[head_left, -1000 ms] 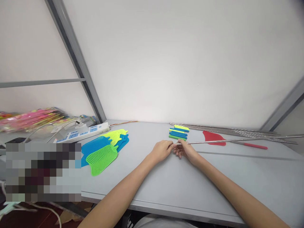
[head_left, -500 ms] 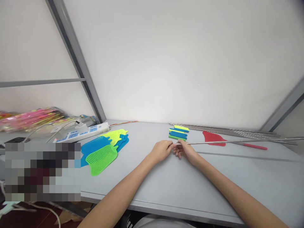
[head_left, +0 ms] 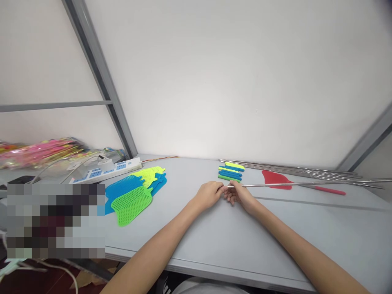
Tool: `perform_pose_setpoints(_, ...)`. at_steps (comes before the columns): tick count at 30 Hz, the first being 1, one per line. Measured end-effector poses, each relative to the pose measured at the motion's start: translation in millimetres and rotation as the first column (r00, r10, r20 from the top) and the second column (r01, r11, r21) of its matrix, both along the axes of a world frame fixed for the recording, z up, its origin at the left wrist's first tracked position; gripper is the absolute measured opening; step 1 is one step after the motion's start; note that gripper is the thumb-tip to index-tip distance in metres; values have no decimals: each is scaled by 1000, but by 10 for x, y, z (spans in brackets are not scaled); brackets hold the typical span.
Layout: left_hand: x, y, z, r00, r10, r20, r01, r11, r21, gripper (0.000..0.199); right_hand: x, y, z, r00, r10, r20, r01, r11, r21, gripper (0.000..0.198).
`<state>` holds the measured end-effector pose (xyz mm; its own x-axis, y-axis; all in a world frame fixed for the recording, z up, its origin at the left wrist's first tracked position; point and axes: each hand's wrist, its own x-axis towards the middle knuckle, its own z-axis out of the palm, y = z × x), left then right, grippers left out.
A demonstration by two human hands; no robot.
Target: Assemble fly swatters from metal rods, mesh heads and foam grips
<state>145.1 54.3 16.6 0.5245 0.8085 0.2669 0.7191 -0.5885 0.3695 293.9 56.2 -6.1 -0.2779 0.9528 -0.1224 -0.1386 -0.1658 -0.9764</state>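
Both hands meet over the middle of the table at one end of a thin metal rod (head_left: 288, 183). My left hand (head_left: 210, 193) pinches the rod's near tip, closed around it. Beside it, my right hand (head_left: 239, 193) holds the same rod between thumb and fingers, its lower fingers curled. The rod stretches right, past the frame's edge, above the tabletop. Behind the hands lie blue, yellow and green handle grips (head_left: 230, 171) in a small pile. A red fly swatter (head_left: 277, 180) with a red grip (head_left: 330, 190) lies under the rod's line.
More metal rods (head_left: 294, 169) lie along the wall at the back right. Blue, yellow and green (head_left: 131, 206) swatter heads overlap at the left. Behind them are a white power strip (head_left: 107, 171) and bagged pink items (head_left: 43, 153). A pixelated patch hides the lower left.
The view has shifted very slightly. Both hands keep the same hold on the metal rod, with no clear movement.
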Motion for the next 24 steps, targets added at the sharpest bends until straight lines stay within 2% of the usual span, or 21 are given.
perform_pose_setpoints(24, -5, 9, -27, 1000, -6, -12, 6, 1000, 27, 40, -3, -3, -3, 1000, -2, 7, 2, 1000, -1, 35)
